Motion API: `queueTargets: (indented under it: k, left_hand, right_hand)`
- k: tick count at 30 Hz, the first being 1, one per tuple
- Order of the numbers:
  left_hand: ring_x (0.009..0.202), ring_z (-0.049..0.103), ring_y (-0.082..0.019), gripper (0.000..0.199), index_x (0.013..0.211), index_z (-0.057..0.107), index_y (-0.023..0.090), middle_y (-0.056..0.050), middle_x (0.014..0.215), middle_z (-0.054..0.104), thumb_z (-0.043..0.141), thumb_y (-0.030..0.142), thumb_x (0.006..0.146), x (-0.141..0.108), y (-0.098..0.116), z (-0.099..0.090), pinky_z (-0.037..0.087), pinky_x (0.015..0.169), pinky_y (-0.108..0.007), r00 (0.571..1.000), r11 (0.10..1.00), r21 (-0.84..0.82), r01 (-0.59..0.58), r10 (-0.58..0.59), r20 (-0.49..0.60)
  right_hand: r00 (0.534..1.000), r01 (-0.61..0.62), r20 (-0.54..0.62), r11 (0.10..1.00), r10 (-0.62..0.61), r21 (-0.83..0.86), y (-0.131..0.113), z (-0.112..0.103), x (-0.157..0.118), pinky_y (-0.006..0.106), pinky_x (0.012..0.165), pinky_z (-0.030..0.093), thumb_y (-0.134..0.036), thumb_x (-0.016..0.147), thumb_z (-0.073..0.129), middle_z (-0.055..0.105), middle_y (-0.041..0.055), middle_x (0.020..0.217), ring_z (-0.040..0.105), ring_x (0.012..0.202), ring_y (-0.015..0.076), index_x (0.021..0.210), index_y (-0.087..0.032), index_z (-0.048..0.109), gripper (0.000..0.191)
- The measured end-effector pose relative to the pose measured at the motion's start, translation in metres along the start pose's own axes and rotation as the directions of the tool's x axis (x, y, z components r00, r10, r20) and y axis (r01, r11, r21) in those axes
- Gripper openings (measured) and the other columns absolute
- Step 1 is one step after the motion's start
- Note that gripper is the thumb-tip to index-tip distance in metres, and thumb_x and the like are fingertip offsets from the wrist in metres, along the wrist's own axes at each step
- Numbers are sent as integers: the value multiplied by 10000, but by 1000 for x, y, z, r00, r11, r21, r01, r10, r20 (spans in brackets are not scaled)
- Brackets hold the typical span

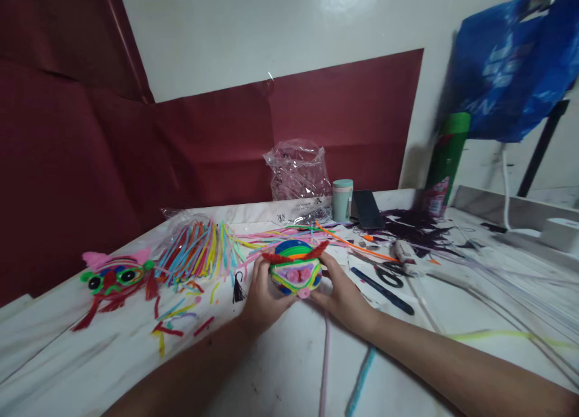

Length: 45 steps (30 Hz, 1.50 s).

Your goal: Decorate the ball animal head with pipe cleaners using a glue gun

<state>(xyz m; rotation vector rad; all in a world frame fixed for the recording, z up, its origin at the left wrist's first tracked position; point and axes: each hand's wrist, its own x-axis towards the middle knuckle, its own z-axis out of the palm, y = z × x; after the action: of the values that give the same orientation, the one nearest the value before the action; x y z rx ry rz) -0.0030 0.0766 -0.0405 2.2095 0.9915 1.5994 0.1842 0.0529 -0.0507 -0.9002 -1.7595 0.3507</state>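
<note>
A rounded craft figure [296,269] wrapped in multicoloured pipe cleaners sits at the centre, with red strips sticking out at its top and pink pieces on its front. My left hand [265,299] grips its left side and my right hand [344,293] its right side. Between my left hand and the bundle of pipe cleaners [196,251] lies a black tassel [238,288]. Beside my right hand are a dark blue cutter [382,290] and black-handled scissors [389,275]. Loose pink and blue pipe cleaners lie below the figure.
A second figure [118,278] with big eyes stands at the left, near short scraps. Behind are a clear plastic bag [298,172], a mint cup [342,200], a phone [367,210] and dark purple strips [411,229]. A green can [447,157] stands at the back right.
</note>
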Motion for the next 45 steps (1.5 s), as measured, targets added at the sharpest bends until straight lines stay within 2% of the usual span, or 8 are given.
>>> queueTargets:
  k: [4, 13, 18, 22, 29, 32, 36, 45]
  left_hand:
    - [1262, 362, -338, 936, 1356, 240, 211, -172, 1324, 396, 759, 383, 596, 0, 4, -4, 347, 1016, -512, 975, 956, 193, -220, 224, 2]
    - [1261, 371, -333, 930, 1348, 257, 217, -168, 1339, 394, 765, 384, 587, 0, -1, -3, 351, 1015, -503, 980, 965, 168, -200, 201, 12]
    - [1224, 420, -302, 807, 1246, 397, 217, -139, 1279, 464, 792, 311, 548, 0, -2, -1, 347, 1020, -456, 998, 999, -35, 32, -30, 55]
    - [1143, 503, -280, 733, 1159, 470, 201, -111, 1180, 556, 807, 262, 511, 2, -3, 2, 394, 977, -410, 958, 937, -223, 271, -240, 154]
    - [1094, 552, -269, 787, 1172, 455, 200, -108, 1188, 576, 821, 185, 476, 6, -10, 5, 450, 915, -368, 881, 770, -434, 468, -366, 299]
    - [1107, 546, -270, 784, 1181, 451, 183, -120, 1200, 575, 813, 178, 485, 8, -14, 6, 441, 930, -374, 862, 701, -502, 506, -406, 303]
    - [1126, 536, -264, 726, 1186, 461, 170, -120, 1227, 568, 783, 218, 537, 12, -15, 5, 426, 952, -371, 845, 653, -538, 534, -424, 325]
    - [1111, 530, -246, 515, 1154, 499, 160, -105, 1195, 587, 616, 391, 709, 13, -11, -3, 418, 938, -348, 876, 779, -406, 478, -388, 287]
  right_hand:
    - [991, 133, -12, 990, -134, -51, -4, -2, 1, 425, 993, 394, -211, 776, 614, 403, 108, 1334, 404, 1224, 250, 1343, -264, 235, 684]
    - [993, 121, 6, 989, -121, -87, -3, -2, 0, 440, 1003, 386, -206, 775, 601, 407, 117, 1338, 411, 1228, 267, 1349, -257, 228, 687]
    - [993, 117, 50, 984, -111, -134, -4, -5, 1, 457, 1019, 360, -235, 776, 609, 402, 124, 1350, 380, 1251, 272, 1351, -246, 244, 681]
    - [999, 1, 35, 991, 3, -133, 3, -3, 0, 454, 1013, 363, -300, 730, 669, 451, 132, 1309, 416, 1219, 275, 1315, -222, 314, 689]
    - [976, -218, 9, 975, 218, 34, 9, 2, 2, 413, 907, 458, -251, 669, 681, 522, 116, 1252, 547, 1071, 254, 1324, -205, 375, 724]
    - [948, -319, 20, 942, 319, 104, 9, 1, 6, 379, 810, 509, -239, 697, 623, 557, 116, 1218, 601, 957, 225, 1331, -188, 387, 679]
    - [936, -347, 6, 923, 351, 166, 13, 0, 10, 374, 801, 512, -260, 710, 575, 598, 132, 1157, 589, 981, 228, 1247, -139, 485, 557]
    - [913, -397, -47, 908, 406, 132, 14, -2, 11, 380, 838, 486, -229, 718, 554, 624, 117, 1117, 582, 1014, 232, 1158, -156, 562, 446]
